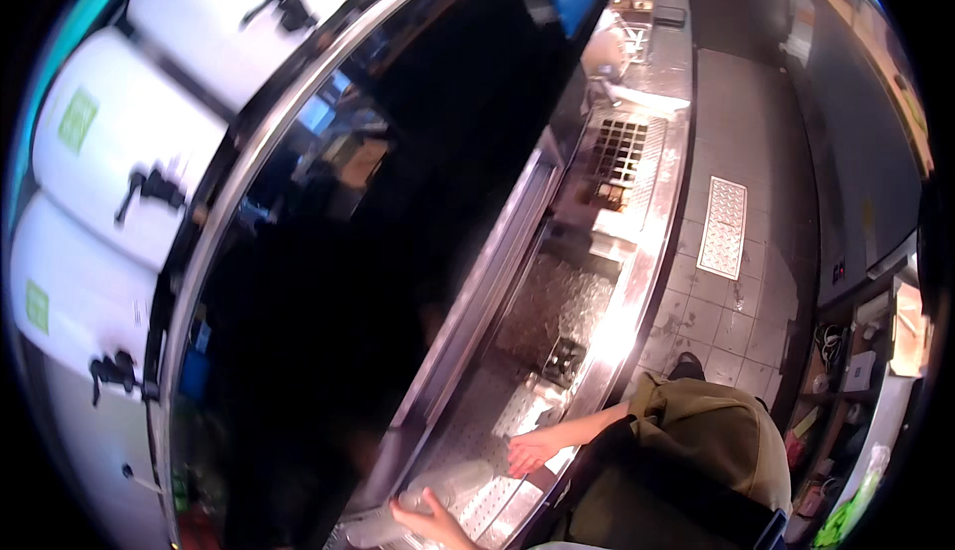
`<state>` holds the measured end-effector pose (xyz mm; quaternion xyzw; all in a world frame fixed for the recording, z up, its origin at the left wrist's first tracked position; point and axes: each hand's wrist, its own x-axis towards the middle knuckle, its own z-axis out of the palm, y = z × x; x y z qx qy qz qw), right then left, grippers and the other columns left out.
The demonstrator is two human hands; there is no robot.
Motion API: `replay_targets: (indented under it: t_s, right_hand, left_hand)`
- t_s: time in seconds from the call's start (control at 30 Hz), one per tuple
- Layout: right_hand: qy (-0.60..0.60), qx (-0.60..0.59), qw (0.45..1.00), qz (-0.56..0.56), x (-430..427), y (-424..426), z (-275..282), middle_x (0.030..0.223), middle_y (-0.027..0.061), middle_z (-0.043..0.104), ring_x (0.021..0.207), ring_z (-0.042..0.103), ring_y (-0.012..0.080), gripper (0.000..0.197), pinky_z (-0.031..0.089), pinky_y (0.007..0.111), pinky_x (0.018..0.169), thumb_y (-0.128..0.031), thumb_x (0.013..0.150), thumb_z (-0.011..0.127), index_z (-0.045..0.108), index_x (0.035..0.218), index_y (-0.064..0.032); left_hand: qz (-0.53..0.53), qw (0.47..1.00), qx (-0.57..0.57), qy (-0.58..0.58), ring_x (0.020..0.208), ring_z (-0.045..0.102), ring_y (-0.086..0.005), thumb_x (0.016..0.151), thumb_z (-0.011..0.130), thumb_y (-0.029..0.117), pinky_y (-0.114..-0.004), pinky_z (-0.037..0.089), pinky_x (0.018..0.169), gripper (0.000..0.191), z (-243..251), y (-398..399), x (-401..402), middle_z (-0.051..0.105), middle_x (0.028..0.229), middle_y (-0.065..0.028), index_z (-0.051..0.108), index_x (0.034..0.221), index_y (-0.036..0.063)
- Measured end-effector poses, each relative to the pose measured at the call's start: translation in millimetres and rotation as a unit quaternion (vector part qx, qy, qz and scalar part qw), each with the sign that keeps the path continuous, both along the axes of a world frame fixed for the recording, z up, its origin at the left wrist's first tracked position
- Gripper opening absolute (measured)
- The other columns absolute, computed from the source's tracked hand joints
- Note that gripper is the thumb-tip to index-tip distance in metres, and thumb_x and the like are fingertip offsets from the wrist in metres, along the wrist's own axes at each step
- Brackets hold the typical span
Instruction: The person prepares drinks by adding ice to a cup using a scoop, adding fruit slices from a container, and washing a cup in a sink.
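My left hand (431,524) is at the bottom of the view, thumb and fingers apart, against a clear, cup-like vessel (440,484). Blur and the see-through material hide whether it is gripped. More clear vessels lie beside it at the perforated metal drain tray (485,509). Further up the counter, my right hand (532,453) is over the steel work surface with its fingers partly curled. Whether it holds anything small cannot be told. Just above it are blurred metal parts (548,393) and a small dark-bottomed container (565,361).
An ice-filled well (567,300) and a black-and-white grid rack (623,149) run along the steel counter (645,252). White dispensers with black taps (112,140) stand across a dark glossy panel. Tiled floor (720,334) with a metal plate (722,228) and shelves (835,416) lie right.
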<state>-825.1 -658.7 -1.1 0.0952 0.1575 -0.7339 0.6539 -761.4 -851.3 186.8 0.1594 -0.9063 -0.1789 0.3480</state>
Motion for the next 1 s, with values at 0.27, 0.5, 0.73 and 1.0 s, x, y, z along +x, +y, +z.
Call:
replay_targets:
  t_s: [0.27,0.5,0.73,1.0]
  right_hand:
    - [0.081,0.093,0.977,-0.173,-27,287,17,0.117,0.0189,0.053,0.106,0.053,0.0261,0.033,0.043,0.035,0.090,-0.031,0.088,0.041,0.048,0.103,-0.0023]
    - [0.040,0.214,0.842,-0.494,-23,589,-53,0.107,0.0172,0.056,0.098,0.055,0.0268,0.034,0.046,0.037,0.082,-0.031,0.086,0.042,0.047,0.103,-0.0014]
    - [-0.106,0.196,0.427,-0.876,87,856,-123,0.097,0.0156,0.057,0.088,0.056,0.0268,0.034,0.048,0.040,0.074,-0.030,0.085,0.041,0.048,0.103,-0.0028]
    - [-0.194,0.010,-0.186,-0.963,234,909,-308,0.066,-0.0040,0.053,0.066,0.054,0.0138,0.024,0.046,0.030,0.061,-0.037,0.080,0.047,0.051,0.071,-0.0160]
  left_hand:
    - [-0.163,0.979,-0.042,0.118,0.108,0.046,-0.0353,0.075,0.063,0.021,-0.041,0.034,0.094,0.057,80,239,-97,0.047,0.116,-0.0237,0.040,0.120,-0.0054]
    - [-0.534,0.842,-0.074,0.015,0.109,0.045,-0.0347,0.077,0.061,0.024,-0.041,0.034,0.095,0.056,110,553,-186,0.046,0.118,-0.0229,0.040,0.121,-0.0045]
    - [-0.753,0.638,-0.134,-0.088,0.111,0.045,-0.0341,0.078,0.058,0.026,-0.040,0.034,0.096,0.056,96,871,-258,0.045,0.120,-0.0221,0.040,0.122,-0.0036]
    - [-0.912,0.354,-0.137,-0.158,0.113,0.044,-0.0334,0.080,0.056,0.029,-0.040,0.034,0.097,0.055,57,1231,-267,0.045,0.122,-0.0212,0.041,0.123,-0.0026]
